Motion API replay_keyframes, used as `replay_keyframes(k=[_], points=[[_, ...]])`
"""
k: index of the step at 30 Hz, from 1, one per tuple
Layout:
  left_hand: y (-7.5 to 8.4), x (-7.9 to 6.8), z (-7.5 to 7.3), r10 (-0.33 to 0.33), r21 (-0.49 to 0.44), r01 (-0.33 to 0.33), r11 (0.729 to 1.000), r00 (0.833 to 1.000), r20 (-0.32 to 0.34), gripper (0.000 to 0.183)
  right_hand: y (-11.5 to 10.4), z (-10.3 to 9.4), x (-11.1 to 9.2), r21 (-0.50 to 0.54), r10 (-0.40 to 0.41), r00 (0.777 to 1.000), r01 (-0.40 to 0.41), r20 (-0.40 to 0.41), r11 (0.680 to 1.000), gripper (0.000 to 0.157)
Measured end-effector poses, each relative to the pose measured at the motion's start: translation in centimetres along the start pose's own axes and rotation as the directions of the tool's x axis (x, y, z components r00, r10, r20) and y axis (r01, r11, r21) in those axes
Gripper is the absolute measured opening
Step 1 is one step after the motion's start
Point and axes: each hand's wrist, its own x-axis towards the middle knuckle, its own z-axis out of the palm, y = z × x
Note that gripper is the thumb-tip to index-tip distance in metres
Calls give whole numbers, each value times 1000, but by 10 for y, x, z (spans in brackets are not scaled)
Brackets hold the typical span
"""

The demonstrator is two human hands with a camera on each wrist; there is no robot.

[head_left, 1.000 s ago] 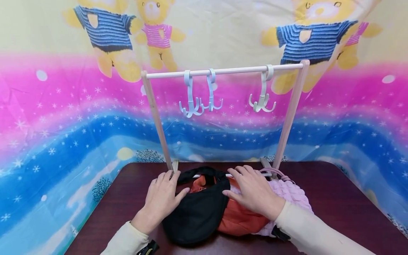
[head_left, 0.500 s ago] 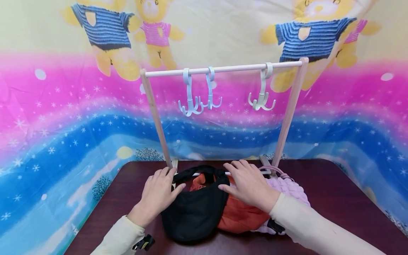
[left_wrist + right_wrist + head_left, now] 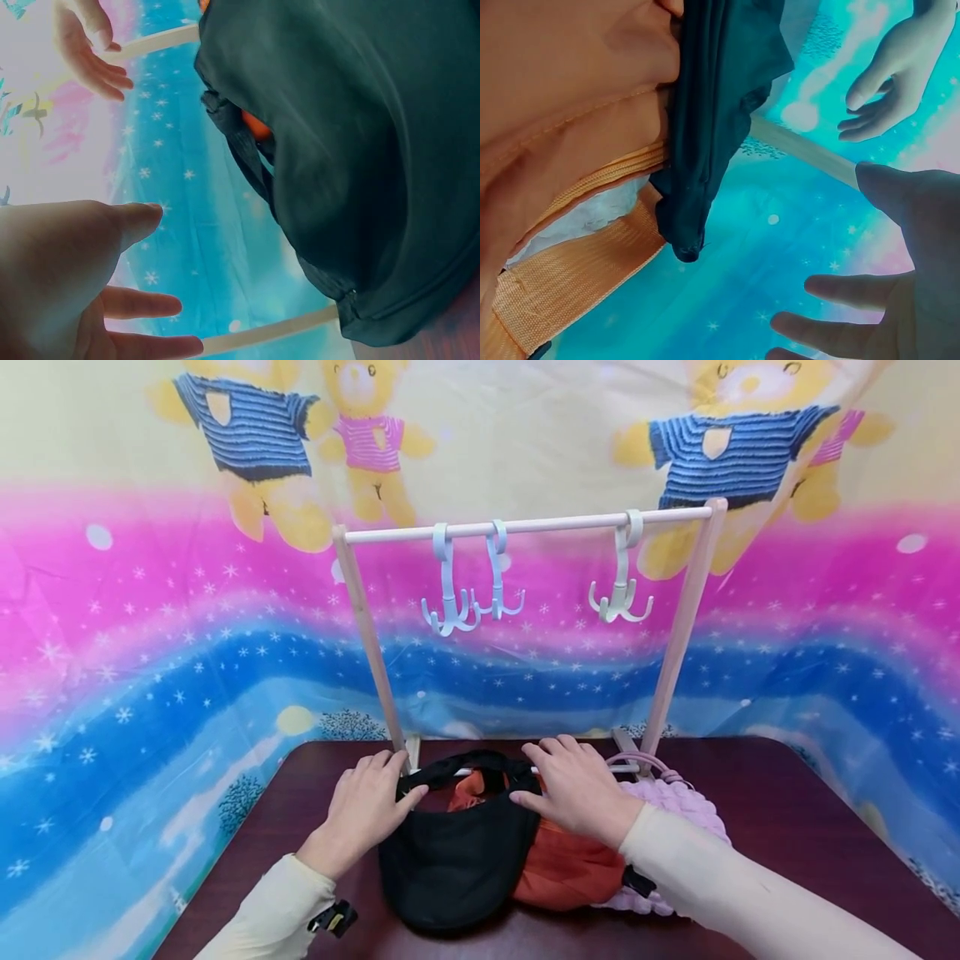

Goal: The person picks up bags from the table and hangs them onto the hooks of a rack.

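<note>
A black bag [image 3: 457, 872] with a short strap lies on the table in front of the rack. Over its left side hovers my left hand [image 3: 362, 810], fingers extended; the left wrist view shows a gap between that hand and the cloth. My right hand [image 3: 576, 795] hangs above the bag's right side, over an orange-red bag [image 3: 570, 872]. Its fingers are spread and apart from both bags in the right wrist view, where the orange bag's zipper [image 3: 607, 176] and webbing strap [image 3: 577, 292] show. Partly behind my right arm sits a puffy pink bag [image 3: 682, 810] with a looped handle.
A wooden rack [image 3: 540, 527] stands at the table's back. From its rail hang two pale blue hooks [image 3: 450, 610] toward the left and a whitish-green hook [image 3: 621, 597] toward the right. A printed cloth backdrop [image 3: 187, 710] surrounds the dark red table [image 3: 795, 860].
Both hands have shifted slightly to the left, the left one more. The bags stay where they were, and the view tips a little.
</note>
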Motion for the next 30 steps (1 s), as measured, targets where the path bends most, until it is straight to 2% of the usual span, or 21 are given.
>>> replay_keyframes(k=[8, 22, 30], points=[[-7, 5, 5, 6, 34, -7, 999, 1000, 3, 59, 0, 2, 9, 4, 0, 1000, -1, 30, 1000, 69], [-17, 12, 18, -30, 26, 28, 999, 993, 114, 56, -3, 7, 23, 7, 7, 994, -8, 106, 1000, 69], [-22, 19, 22, -14, 18, 12, 1000, 991, 135, 50, -3, 8, 28, 6, 26, 990, -27, 141, 1000, 69]])
